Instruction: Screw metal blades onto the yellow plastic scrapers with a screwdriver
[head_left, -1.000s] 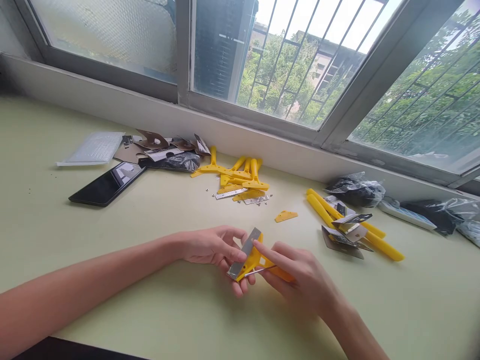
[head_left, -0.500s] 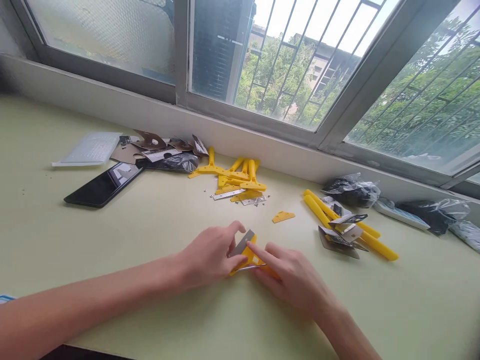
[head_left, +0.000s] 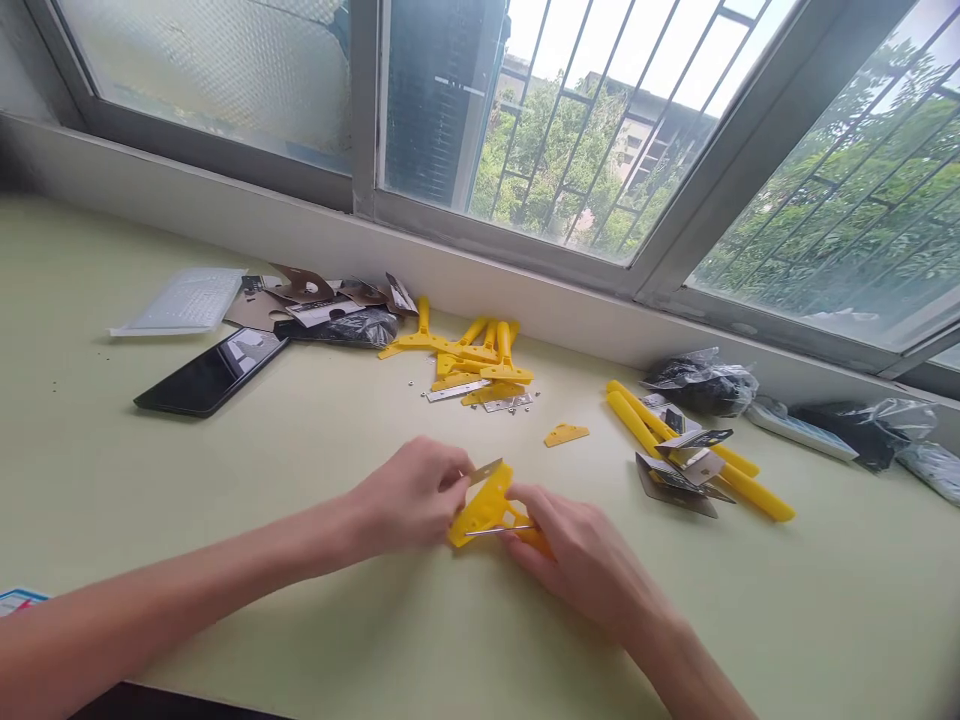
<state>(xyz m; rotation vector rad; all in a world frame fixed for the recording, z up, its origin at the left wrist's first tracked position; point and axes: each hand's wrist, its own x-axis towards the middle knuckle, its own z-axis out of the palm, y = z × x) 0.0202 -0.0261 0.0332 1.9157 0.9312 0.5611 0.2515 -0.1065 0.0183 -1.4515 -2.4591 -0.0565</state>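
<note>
My left hand (head_left: 416,492) pinches a thin metal blade (head_left: 487,470), tilted up along the far edge of a yellow scraper (head_left: 484,508). My right hand (head_left: 581,545) is closed round the scraper's handle end, and a slim metal rod like a screwdriver shaft (head_left: 496,531) sticks out from those fingers across the scraper. The rod's other end is hidden in the hand. Just beyond the hands, a loose yellow plate (head_left: 566,434) lies on the table.
Farther back are several yellow scrapers (head_left: 491,350), loose blades (head_left: 456,390) and small screws. Yellow handled pieces with cardboard (head_left: 686,465) lie to the right. A black phone-like slab (head_left: 210,372), packaging (head_left: 322,300) and a bubble-wrap pouch (head_left: 180,300) are at left.
The blade has come away from the scraper's face and tilts up in my left hand, which has drawn slightly left. The scraper's yellow face now shows. My right hand keeps its hold.
</note>
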